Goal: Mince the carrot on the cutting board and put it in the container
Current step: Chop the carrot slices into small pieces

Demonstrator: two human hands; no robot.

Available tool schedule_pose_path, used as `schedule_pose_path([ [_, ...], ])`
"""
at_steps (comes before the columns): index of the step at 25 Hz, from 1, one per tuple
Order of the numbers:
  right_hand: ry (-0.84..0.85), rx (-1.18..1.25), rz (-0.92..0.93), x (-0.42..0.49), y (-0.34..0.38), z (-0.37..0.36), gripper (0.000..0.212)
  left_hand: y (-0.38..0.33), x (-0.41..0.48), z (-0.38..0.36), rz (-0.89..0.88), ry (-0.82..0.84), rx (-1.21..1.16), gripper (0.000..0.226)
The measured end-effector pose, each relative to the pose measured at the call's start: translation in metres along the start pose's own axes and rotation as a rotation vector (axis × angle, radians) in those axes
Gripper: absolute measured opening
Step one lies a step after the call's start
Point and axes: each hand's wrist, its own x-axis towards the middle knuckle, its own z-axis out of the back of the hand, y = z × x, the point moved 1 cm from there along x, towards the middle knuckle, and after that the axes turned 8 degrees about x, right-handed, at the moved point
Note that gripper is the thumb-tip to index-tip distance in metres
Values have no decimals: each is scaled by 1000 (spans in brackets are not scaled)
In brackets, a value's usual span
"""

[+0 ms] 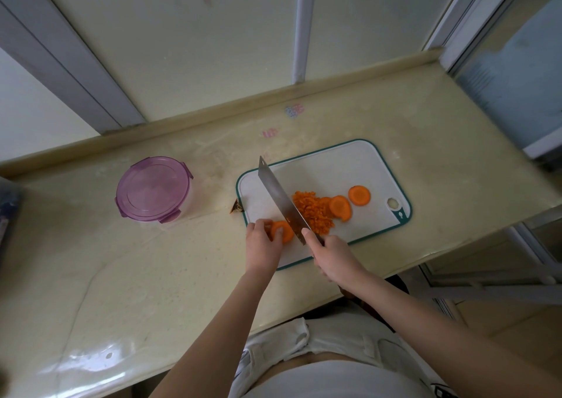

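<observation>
Orange carrot [314, 215] mincing in hand, judged part done.
At the near edge of the cutting board [334, 166] a slice [285, 231] is held under curled fingers of the left hand [262, 241]; the knife [278, 195] is gripped by the right hand [332, 255]. Mince [305, 201] and uncut slices [340, 206] lie mid-board; the lidded container [153, 187], left of the board, must be opened.

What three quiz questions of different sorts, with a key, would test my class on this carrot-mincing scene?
1. Fill in: the left hand holds a carrot chunk on the ____.
2. Which grips the knife? A: left hand. B: right hand.
3. True or false: the container has its purple lid on.
Key: 1 cutting board; 2 B; 3 true.
</observation>
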Motion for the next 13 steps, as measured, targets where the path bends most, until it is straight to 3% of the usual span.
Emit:
schedule_pose_path([
  [13,-41,-185,-50,4,4,-14,55,3,9,-1,-11,-32,-22,21],
])
